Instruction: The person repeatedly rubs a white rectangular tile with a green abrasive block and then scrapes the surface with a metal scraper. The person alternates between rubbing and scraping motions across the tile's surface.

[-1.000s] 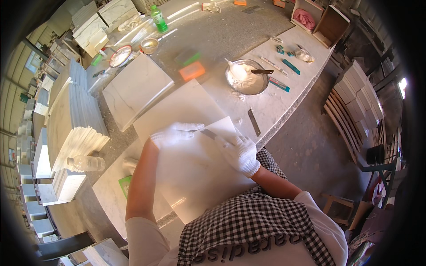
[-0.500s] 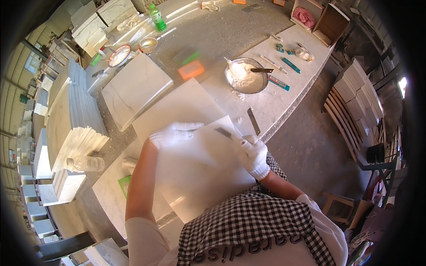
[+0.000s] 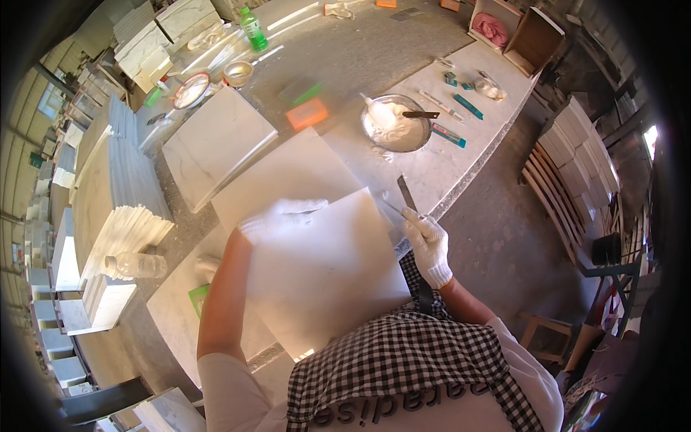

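Apparently, the white tile at the table's near edge is mostly smoothed; paste remains in a bowl toward the right edge. The left hand rests straight-fingered on the tile; the right hand pinches a thin scraper.

Right hand moved off the white slab, now beyond its right edge, thin scraper turned edge-on.

Dark lettering stands upside down across the chest of the person's pale shirt, partly covered by the black-and-white checked apron. The green bottle at upper left bears a label, and the teal case just beside the metal bowl carries print, both too small to read.
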`<state>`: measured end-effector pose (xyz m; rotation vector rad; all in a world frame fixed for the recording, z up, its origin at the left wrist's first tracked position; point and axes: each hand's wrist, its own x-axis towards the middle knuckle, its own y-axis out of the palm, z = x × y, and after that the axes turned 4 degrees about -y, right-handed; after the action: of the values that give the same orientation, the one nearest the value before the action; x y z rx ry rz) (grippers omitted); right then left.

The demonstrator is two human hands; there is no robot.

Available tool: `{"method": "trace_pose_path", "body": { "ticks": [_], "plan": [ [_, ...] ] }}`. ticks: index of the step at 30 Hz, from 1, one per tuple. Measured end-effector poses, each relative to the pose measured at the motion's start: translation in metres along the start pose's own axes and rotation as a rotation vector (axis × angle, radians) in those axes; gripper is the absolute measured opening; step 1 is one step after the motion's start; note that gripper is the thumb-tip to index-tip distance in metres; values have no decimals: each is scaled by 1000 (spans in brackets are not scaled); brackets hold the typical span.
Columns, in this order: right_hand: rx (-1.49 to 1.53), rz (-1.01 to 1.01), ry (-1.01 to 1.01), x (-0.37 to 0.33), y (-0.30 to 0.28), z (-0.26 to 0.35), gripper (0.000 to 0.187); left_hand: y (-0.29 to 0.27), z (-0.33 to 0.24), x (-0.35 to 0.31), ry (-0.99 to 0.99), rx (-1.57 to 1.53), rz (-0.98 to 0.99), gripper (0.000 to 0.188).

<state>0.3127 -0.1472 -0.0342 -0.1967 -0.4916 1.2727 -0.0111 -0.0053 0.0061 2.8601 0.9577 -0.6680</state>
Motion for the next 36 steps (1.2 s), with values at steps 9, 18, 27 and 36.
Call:
{"method": "trace_pose_path", "body": {
  "ticks": [9, 18, 27, 36],
  "plan": [
    [31, 107, -71, 4, 11, 8, 29, 0, -2, -4, 6, 86, -15, 46],
    [-126, 154, -309, -7, 36, 13, 30, -5, 8, 0, 28, 23, 28, 48],
    [-293, 13, -660, 12, 60, 24, 34, -9, 3, 0, 24, 174, 16, 49],
    [-287, -35, -689, 10, 65, 21, 36, -10, 7, 2, 50, 163, 29, 48]
  ]
}}
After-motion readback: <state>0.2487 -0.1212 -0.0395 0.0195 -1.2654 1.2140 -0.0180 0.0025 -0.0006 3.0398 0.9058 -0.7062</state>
